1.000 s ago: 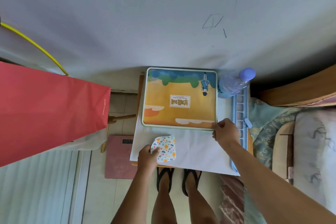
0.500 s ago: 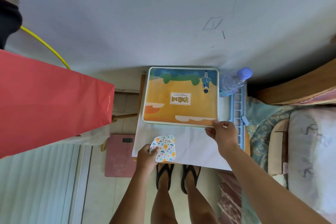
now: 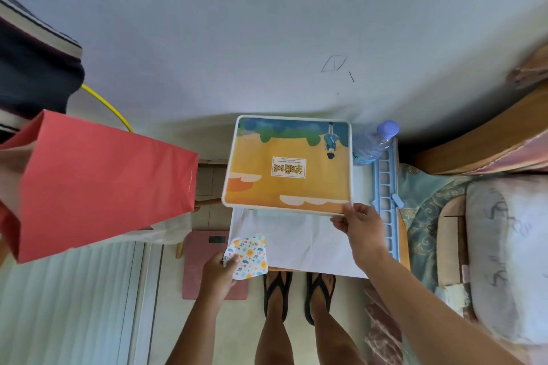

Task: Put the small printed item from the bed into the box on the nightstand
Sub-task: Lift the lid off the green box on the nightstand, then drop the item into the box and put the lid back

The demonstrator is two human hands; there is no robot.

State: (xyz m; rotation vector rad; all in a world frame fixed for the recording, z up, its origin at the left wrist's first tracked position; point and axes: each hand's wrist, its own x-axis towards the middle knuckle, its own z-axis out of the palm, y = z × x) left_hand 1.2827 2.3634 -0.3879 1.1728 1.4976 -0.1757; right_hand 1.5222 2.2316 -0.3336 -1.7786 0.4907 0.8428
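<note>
A flat box with an orange, blue and green cartoon lid sits at the back of the nightstand, which is covered in white paper. My right hand grips the lid's near right corner, which is raised a little. My left hand holds the small flower-printed cloth at the nightstand's near left corner, thumb on top. The inside of the box is hidden.
A water bottle with a purple cap stands right of the box, beside a blue plastic rack. A red paper bag hangs at the left. A pink scale lies on the floor. The bed is at the right.
My right hand has shifted along the lid's front edge and tilted that edge up slightly. My left hand with the printed cloth has stayed near the nightstand's front left corner.
</note>
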